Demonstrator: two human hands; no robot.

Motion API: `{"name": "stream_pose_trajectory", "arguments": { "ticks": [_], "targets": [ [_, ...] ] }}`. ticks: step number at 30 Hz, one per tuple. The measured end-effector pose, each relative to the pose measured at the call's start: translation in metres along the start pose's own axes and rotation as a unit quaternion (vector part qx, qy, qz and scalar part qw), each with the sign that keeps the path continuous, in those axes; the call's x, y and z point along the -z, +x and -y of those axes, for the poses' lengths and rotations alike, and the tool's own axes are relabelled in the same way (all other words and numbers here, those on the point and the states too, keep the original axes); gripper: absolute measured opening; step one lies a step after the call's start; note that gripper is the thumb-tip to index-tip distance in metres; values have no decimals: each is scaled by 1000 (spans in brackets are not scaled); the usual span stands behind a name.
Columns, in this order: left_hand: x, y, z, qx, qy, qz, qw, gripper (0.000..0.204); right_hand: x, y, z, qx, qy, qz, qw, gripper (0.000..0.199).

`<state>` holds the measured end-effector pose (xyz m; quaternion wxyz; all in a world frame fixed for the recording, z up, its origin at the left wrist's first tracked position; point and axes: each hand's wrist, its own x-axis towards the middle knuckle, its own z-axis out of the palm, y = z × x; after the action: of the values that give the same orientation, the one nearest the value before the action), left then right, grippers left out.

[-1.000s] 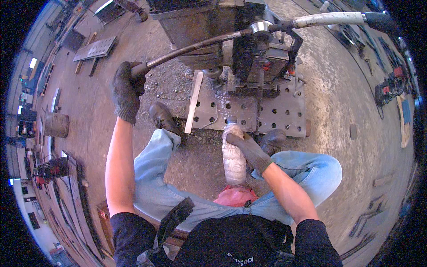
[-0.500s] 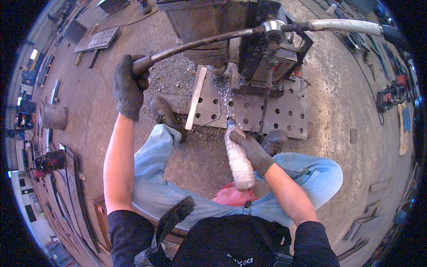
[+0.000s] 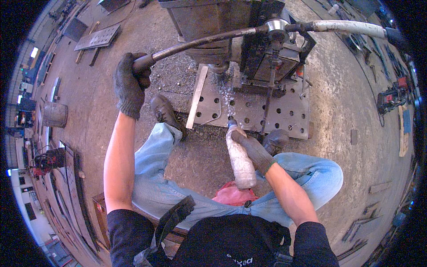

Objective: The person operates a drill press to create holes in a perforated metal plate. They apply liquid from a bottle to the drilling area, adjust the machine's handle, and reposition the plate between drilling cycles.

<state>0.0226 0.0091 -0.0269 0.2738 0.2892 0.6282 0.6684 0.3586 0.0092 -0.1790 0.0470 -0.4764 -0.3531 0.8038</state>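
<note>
My left hand (image 3: 128, 86), in a dark grey work glove, is closed around the dark grip at the end of a long curved metal lever (image 3: 202, 42). That lever runs to a bright hub on a dark drilling machine (image 3: 202, 24). In my right glove (image 3: 254, 151) is a cloudy white plastic bottle (image 3: 240, 164), its nozzle pointing away from me. Whitish liquid streaks from the nozzle toward the machine's spindle (image 3: 218, 67). Below the spindle lies a steel plate (image 3: 289, 122) with rows of round holes. The spindle's lower tip is hard to make out.
A wooden strip (image 3: 197, 98) and a bent metal rod (image 3: 215, 115) lie on the plate. Metal chips (image 3: 173, 75) litter the floor beside my left boot (image 3: 163, 109). A pink cloth (image 3: 235, 193) is between my thighs. Another perforated plate (image 3: 97, 39) rests at far left.
The view has shifted slightly. Both hands keep their holds, on the lever and on the bottle. Liquid streaks show in both frames, their droplets in a different pattern.
</note>
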Motion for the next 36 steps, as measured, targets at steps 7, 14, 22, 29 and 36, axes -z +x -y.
{"name": "stream_pose_trajectory", "arguments": {
  "ticks": [7, 14, 22, 29, 36],
  "targets": [
    [1, -1, -1, -5, 19, 12, 1000, 41, -1, -3, 4, -13, -11, -5, 1000, 61],
    [11, 4, -11, -274, 283, 12, 919, 28, -8, 0, 1, 115, -29, -25, 993, 66],
    [-25, -27, -75, -257, 685, 58, 680, 38, -11, -1, 0, 51, -3, -9, 999, 53],
    [-19, -5, -44, -249, 685, 54, 682, 36, 2, 10, -8, -17, -54, -34, 998, 73],
    [-17, -3, -41, -246, 701, 37, 669, 30, -13, -9, 14, -30, -2, -16, 999, 60]
  ]
}}
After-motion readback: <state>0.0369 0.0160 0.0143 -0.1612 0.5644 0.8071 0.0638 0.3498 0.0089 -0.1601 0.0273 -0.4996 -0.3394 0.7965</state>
